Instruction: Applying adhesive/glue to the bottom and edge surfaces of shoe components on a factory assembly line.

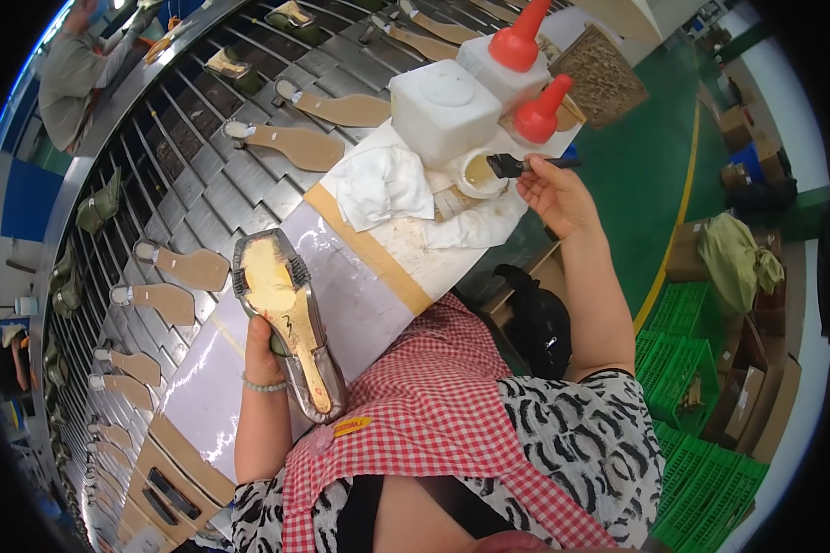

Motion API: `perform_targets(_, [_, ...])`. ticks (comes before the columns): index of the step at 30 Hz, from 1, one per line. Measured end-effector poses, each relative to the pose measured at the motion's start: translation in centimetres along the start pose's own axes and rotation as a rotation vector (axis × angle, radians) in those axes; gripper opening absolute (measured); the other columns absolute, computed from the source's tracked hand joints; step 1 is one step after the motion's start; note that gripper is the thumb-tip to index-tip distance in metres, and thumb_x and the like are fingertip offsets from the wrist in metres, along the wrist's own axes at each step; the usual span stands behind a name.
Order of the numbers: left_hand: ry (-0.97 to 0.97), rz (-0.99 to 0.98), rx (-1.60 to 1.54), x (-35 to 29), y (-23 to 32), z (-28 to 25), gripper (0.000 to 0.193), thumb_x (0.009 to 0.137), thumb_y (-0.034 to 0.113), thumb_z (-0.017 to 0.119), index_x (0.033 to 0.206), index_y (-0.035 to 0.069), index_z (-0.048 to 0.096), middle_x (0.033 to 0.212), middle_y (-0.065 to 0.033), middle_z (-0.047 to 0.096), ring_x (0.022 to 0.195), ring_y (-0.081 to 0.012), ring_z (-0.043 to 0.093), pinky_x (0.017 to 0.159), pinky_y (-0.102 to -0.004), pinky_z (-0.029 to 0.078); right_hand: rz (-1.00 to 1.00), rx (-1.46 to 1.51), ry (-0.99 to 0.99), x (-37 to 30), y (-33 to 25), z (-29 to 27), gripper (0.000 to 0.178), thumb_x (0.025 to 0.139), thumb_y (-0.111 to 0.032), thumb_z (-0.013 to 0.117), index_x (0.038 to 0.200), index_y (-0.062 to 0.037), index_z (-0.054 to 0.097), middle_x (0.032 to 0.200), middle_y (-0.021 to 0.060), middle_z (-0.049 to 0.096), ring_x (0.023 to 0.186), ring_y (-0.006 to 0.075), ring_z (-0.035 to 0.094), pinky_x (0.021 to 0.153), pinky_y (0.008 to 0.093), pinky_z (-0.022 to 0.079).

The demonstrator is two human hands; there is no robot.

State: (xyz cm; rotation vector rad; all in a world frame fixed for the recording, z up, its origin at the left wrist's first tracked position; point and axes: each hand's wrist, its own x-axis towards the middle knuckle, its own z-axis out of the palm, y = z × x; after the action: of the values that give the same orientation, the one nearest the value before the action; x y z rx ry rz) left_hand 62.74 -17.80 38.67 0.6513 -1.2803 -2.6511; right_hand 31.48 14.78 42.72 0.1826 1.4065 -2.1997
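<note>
My left hand (264,354) is closed around the side of a shoe upper on a last (319,355), held bottom up over the work board. Yellowish filling covers the shoe's underside, with a dark mark drawn on it. In my right hand (559,195) is a black brush (507,166), pinched by its handle between thumb and fingers. Its dark bristles are at the edge of a small white pot (464,184) that has pale yellowish liquid inside. Whether the bristles touch the rim I cannot tell. Crumpled white cloths (383,189) lie beside the pot.
A white square jug (443,111) and bottles with red nozzles (515,41) stand behind the pot. Several tan soles (295,146) lie on the slatted metal conveyor (258,189). Green crates (678,350) are stacked at right. Another person (76,74) is across the conveyor.
</note>
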Motion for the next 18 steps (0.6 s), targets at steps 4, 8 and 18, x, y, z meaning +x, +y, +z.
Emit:
perform_targets(4, [0.0,-0.008,-0.01,-0.3,0.4,-0.1,0.084,0.073,0.073,0.055,0.119,0.002,0.053,0.095,-0.016,0.063,0.081,-0.0269,0.065,0.071,-0.0363,0.054,0.114,0.218,0.206,0.7,2.2,0.4,0.024,0.08,-0.026,0.074,0.085,-0.0062,0.061,0.075,0.0024,0.062,0.071,0.0163,0.062,0.059,0.0234,0.049])
perform_targets(8, [-0.062,-0.065,-0.169,-0.8,0.5,0.1,0.077,0.078,0.064,0.058,0.124,0.003,0.049,0.104,-0.0143,0.064,0.084,-0.0282,0.066,0.076,-0.0411,0.056,0.235,0.264,0.24,2.0,3.4,0.2,0.025,0.08,-0.027,0.073,0.082,-0.0083,0.058,0.072,0.0021,0.062,0.07,0.0167,0.063,0.055,0.0215,0.048])
perform_targets(18, [-0.082,-0.12,-0.232,1.8,0.3,3.8,0.056,0.091,0.046,0.053,0.125,0.003,0.048,0.115,-0.0091,0.06,0.097,-0.0175,0.062,0.082,-0.0317,0.052,-0.222,0.211,-0.189,-5.2,-0.1,2.8,0.023,0.09,-0.016,0.06,0.107,-0.0004,0.057,0.103,0.0133,0.062,0.1,0.0219,0.06,0.091,0.0369,0.048])
